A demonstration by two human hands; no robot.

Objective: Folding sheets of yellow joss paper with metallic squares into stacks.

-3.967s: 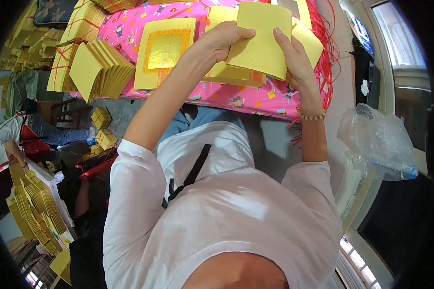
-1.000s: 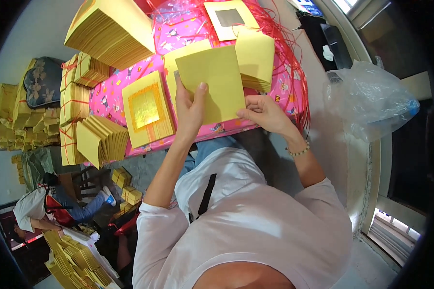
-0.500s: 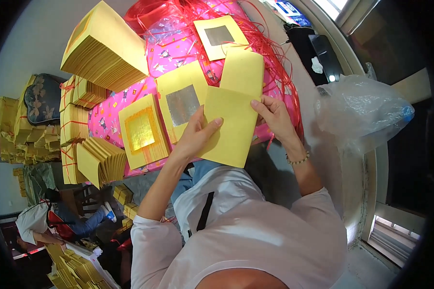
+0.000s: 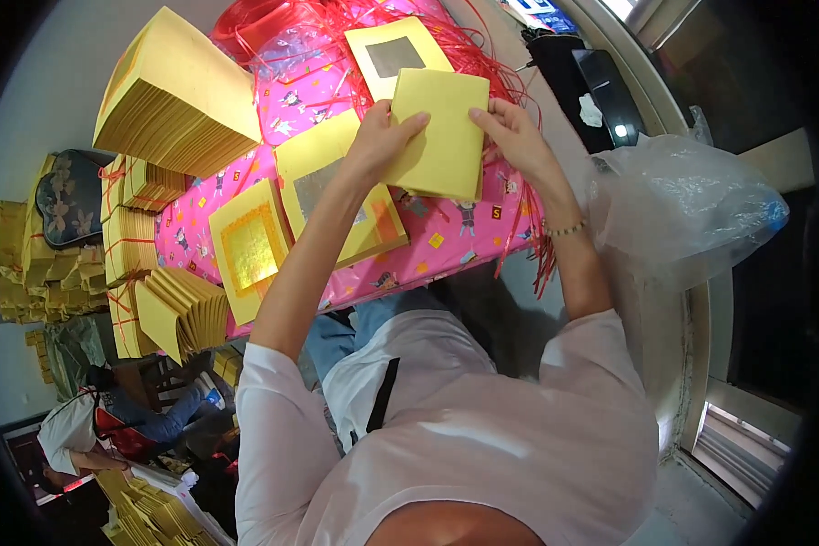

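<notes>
A small set of yellow paper sheets (image 4: pixel 440 127) is held up above the near right part of the table, its edges nearly lined up. My left hand (image 4: pixel 382 146) grips its left side, thumb on top. At the right edge my right hand (image 4: pixel 517 138) pinches it between thumb and fingers. Below my left forearm lies a stack of yellow paper with a silver square (image 4: pixel 317 189), partly hidden. Left of it sits a stack with a gold square (image 4: pixel 250 251). Behind the held sheets, another yellow sheet with a silver square (image 4: pixel 397 57) lies flat.
The pink patterned table cover (image 4: pixel 464 238) carries a tall yellow paper stack (image 4: pixel 177 100), tied bundles (image 4: pixel 129 238) and tangled red strips (image 4: pixel 482 56). A clear plastic bag (image 4: pixel 687 205) stands right, near a black case (image 4: pixel 569 86). Another person (image 4: pixel 68 428) is at lower left.
Both hands have moved away from my body with the yellow sheets. The two offset pieces now overlap as one compact set. More of the pink cover shows in front.
</notes>
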